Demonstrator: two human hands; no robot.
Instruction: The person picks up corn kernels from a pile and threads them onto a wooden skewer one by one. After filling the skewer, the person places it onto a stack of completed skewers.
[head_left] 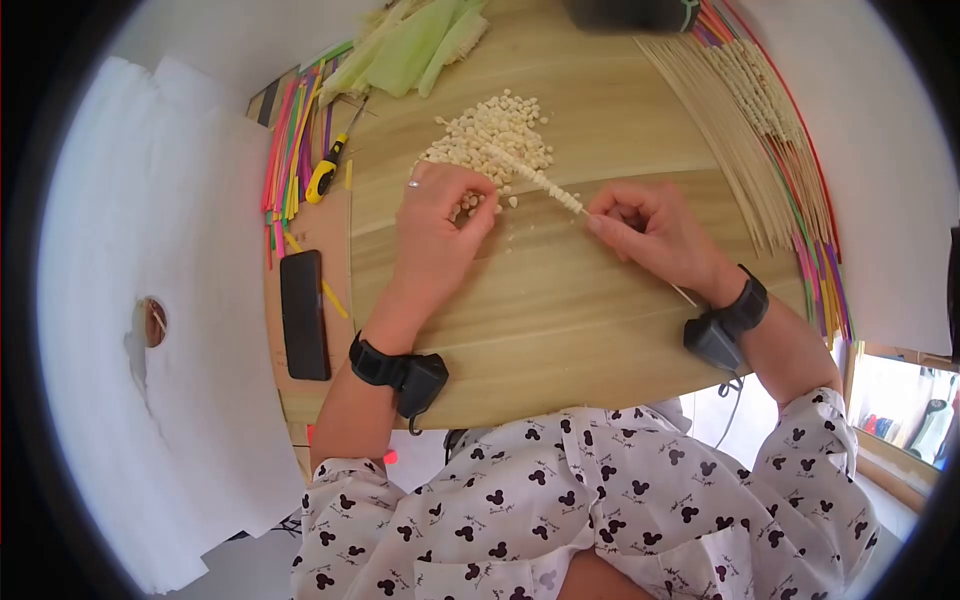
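My right hand (645, 230) is closed in a pinch on a thin wooden skewer (684, 294). Pale corn kernels (560, 194) are threaded in a row along its upper part, which slants up and left over the loose kernels. The bare lower end sticks out below my palm. My left hand (440, 215) is at the near edge of a loose pile of corn kernels (510, 125), thumb and fingers curled together. Several kernels show within that curl; its fingertips are partly hidden.
Green corn husks (420, 45) lie at the back. On the left are colored strips (295, 140), a yellow-black screwdriver (328, 170) and a phone (304, 315). To the right lie bare skewers (715, 140) and kernel-covered skewers (750, 90). A dark container (630, 14) stands at the far edge.
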